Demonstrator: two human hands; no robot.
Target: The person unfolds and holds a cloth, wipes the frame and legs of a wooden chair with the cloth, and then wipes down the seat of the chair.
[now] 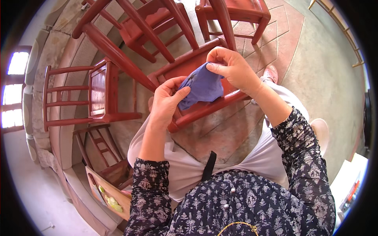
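Note:
A small blue-violet cloth (pixel 203 88) is stretched between my two hands, with a dark mark near its left edge. My left hand (pixel 166 100) pinches that left edge between thumb and fingers. At the upper corner, the thumb and curled fingers of my right hand (pixel 231 67) grip the fabric. Just beneath the cloth is the red wooden seat (pixel 192 69) of a chair in front of my knees. Its tall backrest post (pixel 118 56) rises towards the upper left. Whether the cloth's lower edge touches the seat I cannot tell.
More red wooden chairs stand at the far side (pixel 236 14) and left (pixel 99 91). A wooden board (pixel 109 191) at lower left bears a knife (pixel 99 193) and pale sliced pieces (pixel 113 203). A long sofa (pixel 69 124) lines the left wall. White furniture (pixel 345 177) stands at right.

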